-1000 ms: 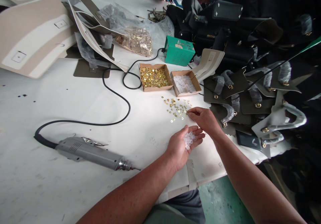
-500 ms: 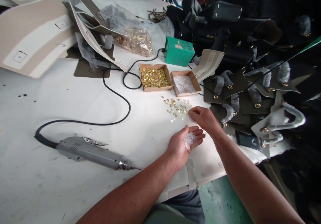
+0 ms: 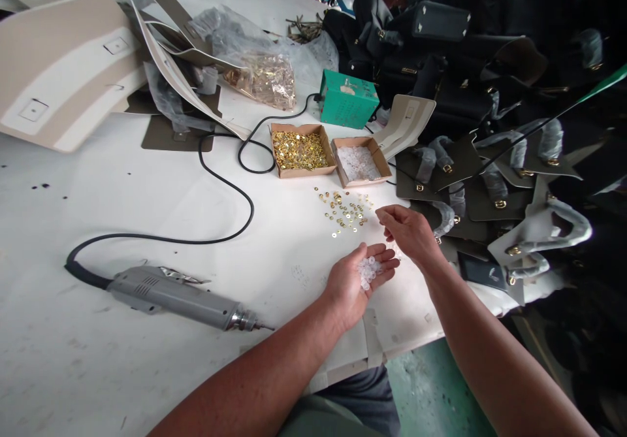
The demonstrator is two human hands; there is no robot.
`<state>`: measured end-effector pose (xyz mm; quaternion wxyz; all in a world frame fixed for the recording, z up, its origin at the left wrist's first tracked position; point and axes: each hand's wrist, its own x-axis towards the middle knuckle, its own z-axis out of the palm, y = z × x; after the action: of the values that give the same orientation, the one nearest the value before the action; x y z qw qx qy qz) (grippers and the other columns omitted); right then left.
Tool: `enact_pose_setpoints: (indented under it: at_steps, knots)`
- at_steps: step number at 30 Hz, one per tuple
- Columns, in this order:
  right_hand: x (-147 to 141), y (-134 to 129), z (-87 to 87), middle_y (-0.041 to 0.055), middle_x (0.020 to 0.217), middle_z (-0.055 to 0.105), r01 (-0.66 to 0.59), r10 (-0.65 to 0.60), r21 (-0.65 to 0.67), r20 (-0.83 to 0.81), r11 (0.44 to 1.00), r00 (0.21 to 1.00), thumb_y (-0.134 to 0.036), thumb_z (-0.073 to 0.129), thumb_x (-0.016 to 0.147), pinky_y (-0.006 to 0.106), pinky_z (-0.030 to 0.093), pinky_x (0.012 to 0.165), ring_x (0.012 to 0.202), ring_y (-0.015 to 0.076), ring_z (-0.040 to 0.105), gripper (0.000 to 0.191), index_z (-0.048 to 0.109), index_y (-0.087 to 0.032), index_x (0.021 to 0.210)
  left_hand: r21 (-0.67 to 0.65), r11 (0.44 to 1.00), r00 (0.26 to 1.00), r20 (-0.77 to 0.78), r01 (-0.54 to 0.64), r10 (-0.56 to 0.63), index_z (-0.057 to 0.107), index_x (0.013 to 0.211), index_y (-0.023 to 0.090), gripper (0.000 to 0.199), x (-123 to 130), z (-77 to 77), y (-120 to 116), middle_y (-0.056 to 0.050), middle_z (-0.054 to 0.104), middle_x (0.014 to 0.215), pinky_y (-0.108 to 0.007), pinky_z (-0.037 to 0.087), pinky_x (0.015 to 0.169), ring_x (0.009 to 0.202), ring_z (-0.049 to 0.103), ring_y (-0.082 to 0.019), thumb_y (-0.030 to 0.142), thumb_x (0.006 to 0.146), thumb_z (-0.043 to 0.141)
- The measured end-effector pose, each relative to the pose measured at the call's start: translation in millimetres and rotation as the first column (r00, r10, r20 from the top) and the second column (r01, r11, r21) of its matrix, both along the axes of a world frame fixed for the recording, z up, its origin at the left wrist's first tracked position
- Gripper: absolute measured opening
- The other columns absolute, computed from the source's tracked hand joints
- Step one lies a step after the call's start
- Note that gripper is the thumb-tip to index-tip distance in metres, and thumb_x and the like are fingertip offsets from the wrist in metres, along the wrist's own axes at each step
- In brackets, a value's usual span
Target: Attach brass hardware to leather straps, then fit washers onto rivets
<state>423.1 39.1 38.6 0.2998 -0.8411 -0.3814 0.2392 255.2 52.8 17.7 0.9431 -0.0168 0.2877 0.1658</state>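
Note:
My left hand (image 3: 349, 285) is palm up near the table's front edge, fingers stretched out, with a small heap of clear plastic washers (image 3: 368, 270) cupped in it. Above and to the right of it, my right hand (image 3: 405, 229) has thumb and forefinger pinched together; whatever is between the tips is too small to make out. Loose gold washers (image 3: 347, 213) lie scattered on the white table to the left of the right fingertips. Behind them stand a cardboard box of gold metal pieces (image 3: 301, 151) and a second box of clear plastic washers (image 3: 361, 164).
A grey electric screwdriver (image 3: 179, 298) lies at left, its black cord running back toward a green box (image 3: 349, 99). Beige panels (image 3: 63, 71) and a bag of gold parts (image 3: 274, 83) are at back left. Dark bag pieces with wrapped handles (image 3: 494, 189) crowd the right side.
My right hand has shifted slightly right, away from the scattered gold washers, still pinched. My left hand stays almost in place with the clear washers in its palm.

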Motion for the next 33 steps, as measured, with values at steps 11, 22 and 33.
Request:
enact_pose_setpoints:
  at_steps: [11, 22, 33]
  knots:
    - [-22, -53, 29.6, 0.0033, 0.091, 0.069, -0.584, 0.547, -0.004, 0.356, 0.812, 0.758, -0.032, 0.065, 0.094, 0.031, 0.05, 0.072, 0.082, 0.0174, 0.064, 0.021, 0.077, -0.035, 0.111, -0.022, 0.997, 0.997, 0.003, -0.073, 0.073, 0.072, 0.085, 0.01, 0.024, 1, 2.6, 0, -0.009, 0.074, 0.085, -0.034, 0.057, 0.085, 0.078, 0.069, -0.018, 0.024, 0.096, 0.055]
    - [-33, -44, 35.5, 0.0028, 0.086, 0.07, -0.583, 0.587, -0.119, 0.322, 0.804, 0.743, -0.022, 0.062, 0.09, 0.031, 0.047, 0.073, 0.079, 0.0181, 0.061, 0.011, 0.072, -0.026, 0.085, 0.004, 0.999, 0.998, 0.014, -0.053, 0.053, 0.074, 0.096, 0.008, 0.027, 2, -1.0, -1, -0.012, 0.075, 0.095, -0.033, 0.056, 0.086, 0.085, 0.07, -0.02, 0.026, 0.096, 0.055]
    - [7, 14, -1.4, -0.0009, 0.07, 0.063, -0.081, 0.083, -0.049, 0.03, 0.995, 0.996, -0.046, 0.063, 0.081, 0.028, 0.038, 0.06, 0.065, 0.0147, 0.052, 0.028, 0.071, -0.019, 0.079, 0.011, 1.0, 1.0, -0.006, 0.008, -0.008, 0.071, 0.107, 0.005, 0.034, 1, 0.3, 0, -0.021, 0.073, 0.112, -0.042, 0.05, 0.101, 0.1, 0.073, -0.029, 0.032, 0.098, 0.051]
